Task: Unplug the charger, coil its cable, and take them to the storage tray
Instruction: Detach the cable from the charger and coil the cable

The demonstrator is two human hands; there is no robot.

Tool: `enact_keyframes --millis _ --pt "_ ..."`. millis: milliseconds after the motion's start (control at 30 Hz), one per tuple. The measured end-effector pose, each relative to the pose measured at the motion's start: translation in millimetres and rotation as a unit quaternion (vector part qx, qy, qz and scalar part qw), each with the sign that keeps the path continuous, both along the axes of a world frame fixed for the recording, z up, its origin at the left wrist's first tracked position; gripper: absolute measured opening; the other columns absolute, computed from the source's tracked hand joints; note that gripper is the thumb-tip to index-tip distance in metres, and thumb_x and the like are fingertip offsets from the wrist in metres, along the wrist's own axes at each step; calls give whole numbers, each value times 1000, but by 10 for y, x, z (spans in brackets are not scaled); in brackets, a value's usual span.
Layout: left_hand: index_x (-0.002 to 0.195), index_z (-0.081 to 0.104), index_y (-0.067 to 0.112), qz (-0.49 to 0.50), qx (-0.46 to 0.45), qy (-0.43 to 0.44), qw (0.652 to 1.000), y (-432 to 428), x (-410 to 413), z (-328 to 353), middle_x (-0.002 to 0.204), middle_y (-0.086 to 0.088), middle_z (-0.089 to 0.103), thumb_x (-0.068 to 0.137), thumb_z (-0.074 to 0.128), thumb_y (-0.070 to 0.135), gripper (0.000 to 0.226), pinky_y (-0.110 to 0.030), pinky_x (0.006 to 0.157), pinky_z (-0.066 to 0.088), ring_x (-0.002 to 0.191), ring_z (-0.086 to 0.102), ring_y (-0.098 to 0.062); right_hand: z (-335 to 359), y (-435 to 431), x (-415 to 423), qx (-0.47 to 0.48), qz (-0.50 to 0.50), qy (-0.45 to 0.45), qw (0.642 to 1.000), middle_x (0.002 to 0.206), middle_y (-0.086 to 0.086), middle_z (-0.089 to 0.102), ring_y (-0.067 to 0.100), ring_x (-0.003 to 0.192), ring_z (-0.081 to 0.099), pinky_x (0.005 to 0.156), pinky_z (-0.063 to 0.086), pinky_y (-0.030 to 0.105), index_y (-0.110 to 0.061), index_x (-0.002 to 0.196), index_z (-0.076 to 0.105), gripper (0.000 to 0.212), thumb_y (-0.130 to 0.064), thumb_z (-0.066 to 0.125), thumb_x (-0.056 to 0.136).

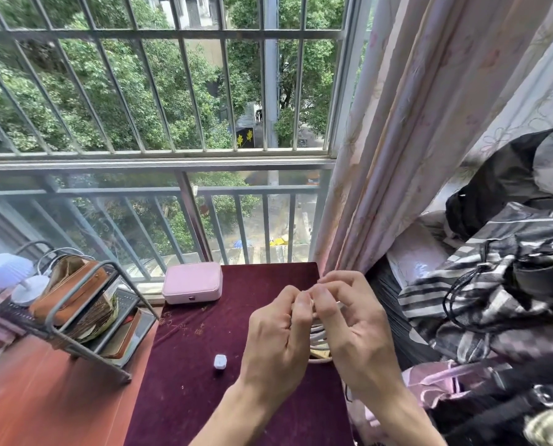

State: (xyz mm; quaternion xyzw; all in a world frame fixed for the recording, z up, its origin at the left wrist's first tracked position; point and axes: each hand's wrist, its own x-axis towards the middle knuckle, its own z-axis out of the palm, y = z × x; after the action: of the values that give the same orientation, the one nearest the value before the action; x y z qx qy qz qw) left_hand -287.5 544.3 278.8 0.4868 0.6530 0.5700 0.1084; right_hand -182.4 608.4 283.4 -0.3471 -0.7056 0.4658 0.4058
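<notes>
Your charger (220,361) already lies unplugged on the maroon table (204,397), just left of your hands; your left hand (276,336) and right hand (352,329) both have a closed grip on the white cable (319,338), coiled in several loops between them; finishing the coil and carrying both to the storage tray, which I can't identify, remains.

We see bare maroon cloth on the counter (204,397) left of and below our hands (320,329), broken only by the small white charger (220,361). The pink case (192,282) stands at the far edge, the wire rack (85,323) crowds the left, and curtain (413,156) and piled clothes (494,300) close the right.
</notes>
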Motion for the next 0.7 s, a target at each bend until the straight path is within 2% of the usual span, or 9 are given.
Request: enact_keyframes --millis 33,100,167,267,333,433,567,633,700 --pt "70 50 14 -1 -5 3 1000 1 -15 -4 67 -6 53 103 37 40 44 -14 46 34 49 48 -12 9 7 28 -7 18 -8 1000 107 -13 67 15 100 73 78 57 23 -33 89 79 35 -60 58 97" --pt "72 52 13 -2 -12 4 1000 5 -44 -4 70 -6 55 103 37 43 45 -14 46 35 51 51 -14 48 20 87 -51 73 1 996 99 -8 78 9 87 77 73 58 18 -34 99 80 41 -68 58 96" --pt "73 54 17 -3 -18 1 1000 5 -60 15 69 -4 58 103 36 46 45 -18 46 38 53 55 -16 94 52 138 -115 125 30 985 96 -1 84 10 85 80 74 59 16 -31 109 81 43 -67 68 90" --pt "71 52 37 -12 -27 -13 999 -5 -61 52 64 11 63 103 38 46 36 -10 49 37 53 58 -4 114 134 213 -185 179 78 963 109 10 84 24 104 81 86 62 25 -23 118 81 43 -47 87 82" --pt "72 51 43 -15 -39 -22 999 -2 -69 69 66 14 66 104 39 46 34 -7 50 39 55 62 -1 122 160 243 -209 209 92 951 112 13 82 25 105 79 87 62 29 -22 121 79 44 -25 89 79" --pt "75 56 35 -19 -51 -40 998 23 -88 62 74 6 72 104 38 49 37 -17 52 48 63 68 -8 99 177 269 -193 224 78 952 112 12 80 22 100 77 90 62 34 -28 129 73 56 -11 87 77" --pt "83 66 23 -17 -63 -86 994 52 -109 16 74 -3 73 100 39 55 46 -46 65 54 67 68 -18 46 169 262 -185 239 78 950 109 18 70 28 88 66 81 58 41 -32 138 52 73 6 75 80" --pt "84 69 21 -13 -69 -105 992 66 -104 2 73 -5 72 99 41 58 49 -47 65 55 68 69 -20 29 153 250 -167 240 79 953 107 18 68 27 85 63 74 56 40 -30 131 49 67 11 68 82" --pt "84 71 24 -15 -72 -131 989 76 -92 -9 72 1 72 98 42 61 49 -35 61 54 66 67 -12 -6 152 243 -133 224 66 963 104 20 70 28 85 65 74 56 38 -23 123 49 52 8 68 85"
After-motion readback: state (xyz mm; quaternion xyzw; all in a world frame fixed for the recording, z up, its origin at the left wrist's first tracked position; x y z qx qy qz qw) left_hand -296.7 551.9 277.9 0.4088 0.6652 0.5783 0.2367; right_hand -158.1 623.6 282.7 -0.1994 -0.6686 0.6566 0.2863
